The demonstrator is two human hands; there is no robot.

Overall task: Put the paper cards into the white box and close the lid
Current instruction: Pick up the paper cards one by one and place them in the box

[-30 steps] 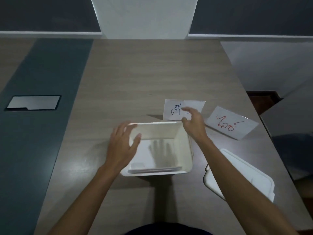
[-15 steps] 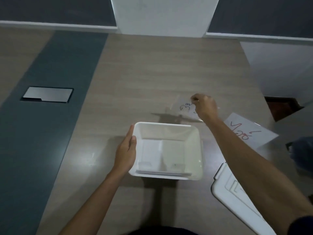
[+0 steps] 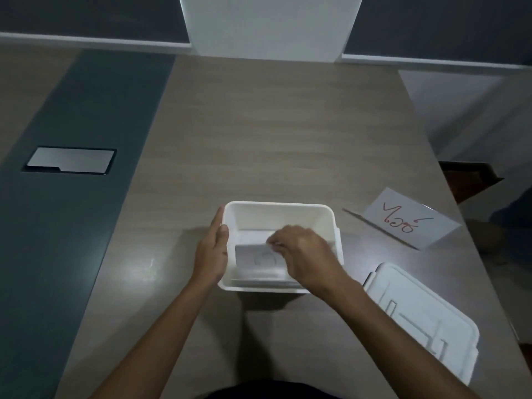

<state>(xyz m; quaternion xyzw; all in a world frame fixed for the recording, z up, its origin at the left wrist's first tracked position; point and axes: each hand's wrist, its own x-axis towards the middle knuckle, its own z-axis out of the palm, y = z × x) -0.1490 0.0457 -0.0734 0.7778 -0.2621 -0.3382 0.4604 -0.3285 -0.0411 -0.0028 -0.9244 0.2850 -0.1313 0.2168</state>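
Note:
An open white box [image 3: 276, 210] stands on the wooden table in front of me. My left hand [image 3: 211, 251] rests flat against its left wall, steadying it. Over the inside of the box, my right hand [image 3: 302, 254] pinches a paper card [image 3: 256, 262] that hangs low within the walls, its faint writing facing up. Another card edge shows along the box's near wall. A second white card with red writing [image 3: 408, 221] lies on the table to the right of the box. The white lid [image 3: 426, 318] lies separately at the near right.
A metal cable hatch [image 3: 70, 160] is set into the dark strip on the left of the table. The table's right edge runs close past the red-lettered card and the lid. A white pillar stands beyond the far edge.
My right hand picked the card up from behind the box and carried it down into the box. My left hand moved from the box's rim to its left wall.

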